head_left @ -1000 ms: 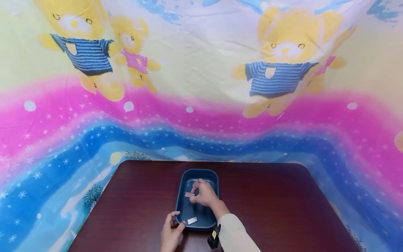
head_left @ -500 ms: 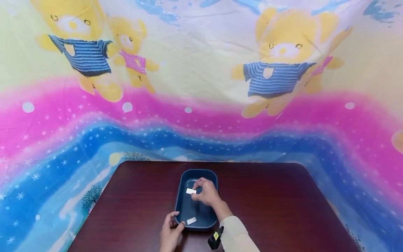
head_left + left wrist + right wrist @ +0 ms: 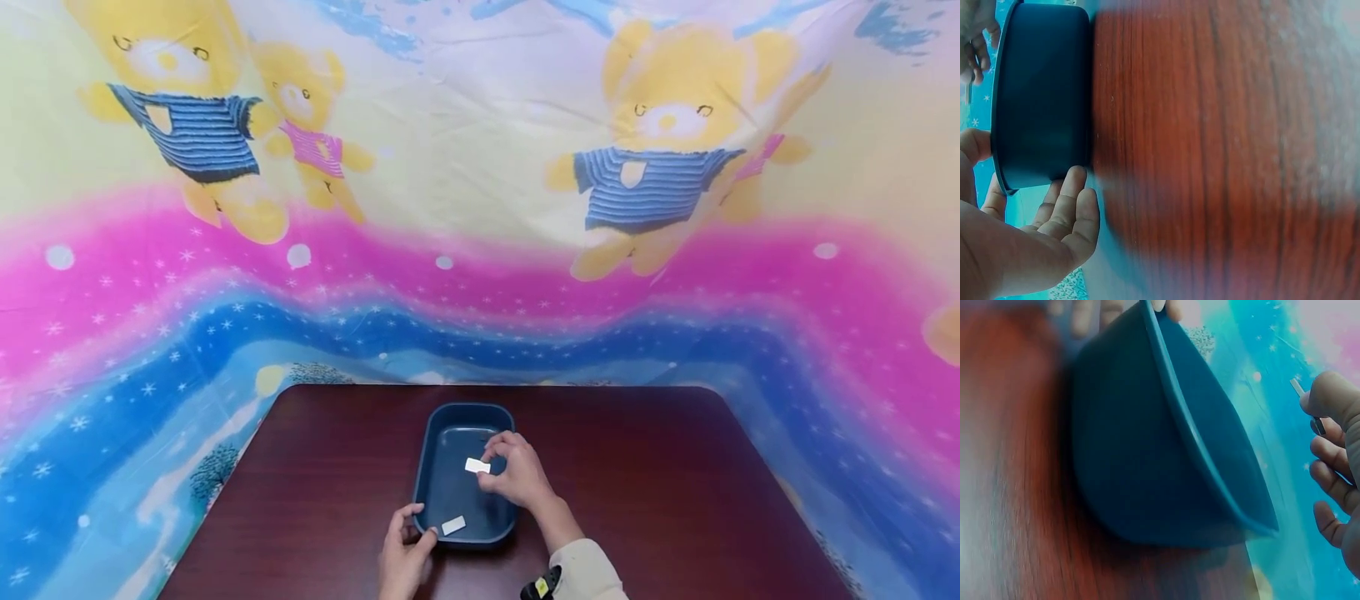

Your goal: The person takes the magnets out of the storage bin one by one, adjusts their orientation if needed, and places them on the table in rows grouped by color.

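A dark blue rectangular tray (image 3: 427, 450) with raised walls stands on the table. At its near-left corner my left hand (image 3: 405, 554) holds the rim, the thumb on the near side and the index finger on the left. My right hand (image 3: 517, 475) is above the tray's right half. Its thumb and index finger pinch a small flat white rectangular piece (image 3: 477, 466). In the right wrist view this piece (image 3: 1297, 387) appears edge-on as a thin slab, the other fingers loosely curled below. A similar white piece (image 3: 453, 525) lies inside the tray near my left thumb.
The dark reddish-brown wooden table (image 3: 637, 483) extends on both sides of the tray. Behind it hangs a cloth backdrop (image 3: 480, 333) printed with bears and snowflakes. A black device with a yellow mark (image 3: 542, 585) is at my right wrist.
My right hand has lifted and moved right with the white piece, whose visible face went from pinkish to white. My left hand and the other piece stay in place.
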`<move>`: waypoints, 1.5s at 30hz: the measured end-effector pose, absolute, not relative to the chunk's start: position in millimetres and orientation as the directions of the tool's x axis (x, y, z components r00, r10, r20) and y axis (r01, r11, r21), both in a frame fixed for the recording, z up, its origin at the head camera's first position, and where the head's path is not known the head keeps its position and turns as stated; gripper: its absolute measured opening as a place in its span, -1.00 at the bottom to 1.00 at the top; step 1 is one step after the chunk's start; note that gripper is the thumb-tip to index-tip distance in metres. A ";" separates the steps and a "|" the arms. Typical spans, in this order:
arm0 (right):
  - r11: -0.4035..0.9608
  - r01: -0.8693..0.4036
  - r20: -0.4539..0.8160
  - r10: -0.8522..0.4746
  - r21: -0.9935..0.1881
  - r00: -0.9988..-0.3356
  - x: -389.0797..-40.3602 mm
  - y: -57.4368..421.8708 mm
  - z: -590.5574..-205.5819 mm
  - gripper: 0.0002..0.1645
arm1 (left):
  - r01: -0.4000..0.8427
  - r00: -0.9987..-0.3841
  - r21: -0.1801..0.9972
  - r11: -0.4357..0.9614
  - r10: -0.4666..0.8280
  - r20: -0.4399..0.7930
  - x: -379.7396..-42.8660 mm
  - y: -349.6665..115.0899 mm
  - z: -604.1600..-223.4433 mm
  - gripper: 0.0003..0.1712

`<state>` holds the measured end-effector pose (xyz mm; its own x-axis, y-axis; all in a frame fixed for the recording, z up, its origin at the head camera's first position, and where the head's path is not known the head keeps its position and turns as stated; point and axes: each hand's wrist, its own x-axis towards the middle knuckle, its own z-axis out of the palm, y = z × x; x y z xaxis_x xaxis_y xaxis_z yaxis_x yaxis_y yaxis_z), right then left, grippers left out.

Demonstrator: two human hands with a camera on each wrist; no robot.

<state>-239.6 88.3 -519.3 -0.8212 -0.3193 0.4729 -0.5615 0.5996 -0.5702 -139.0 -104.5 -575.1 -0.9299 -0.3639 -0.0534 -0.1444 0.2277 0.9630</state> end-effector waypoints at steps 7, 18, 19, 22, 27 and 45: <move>0.596 -0.578 0.524 -0.289 -0.557 -0.802 -242.1 106.2 -525.4 -0.77 | -0.133 -0.930 0.969 0.206 -0.365 -0.051 -138.6 -106.6 -575.5 -0.51; 0.603 -0.511 0.472 -0.240 -0.612 -0.848 -251.0 135.7 -526.4 -0.77 | -0.142 -0.924 0.968 0.206 -0.378 -0.055 -138.6 -105.0 -575.3 -0.52; 0.606 -0.502 0.466 -0.232 -0.617 -0.854 -252.3 138.7 -527.3 -0.77 | -0.142 -0.924 0.967 0.211 -0.379 -0.053 -138.4 -105.1 -575.2 -0.51; 0.614 -0.482 0.456 -0.214 -0.625 -0.864 -256.3 147.1 -530.9 -0.77 | -0.147 -0.923 0.964 0.224 -0.381 -0.053 -137.9 -105.7 -575.2 -0.51; 0.638 -0.432 0.422 -0.180 -0.637 -0.889 -261.4 158.8 -538.5 -0.77 | -0.161 -0.925 0.964 0.213 -0.373 -0.072 -137.0 -105.7 -575.3 -0.50; 0.718 -0.255 0.220 -0.144 -0.648 -0.965 -286.9 189.9 -568.8 -0.82 | -0.147 -0.925 0.961 0.235 -0.376 -0.050 -136.9 -103.7 -574.1 -0.51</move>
<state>-286.9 189.9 -568.8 -0.9647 -0.1443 0.2204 -0.2554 0.7176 -0.6479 -136.9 -103.7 -574.1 -0.9252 -0.3761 -0.0497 -0.1471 0.2347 0.9609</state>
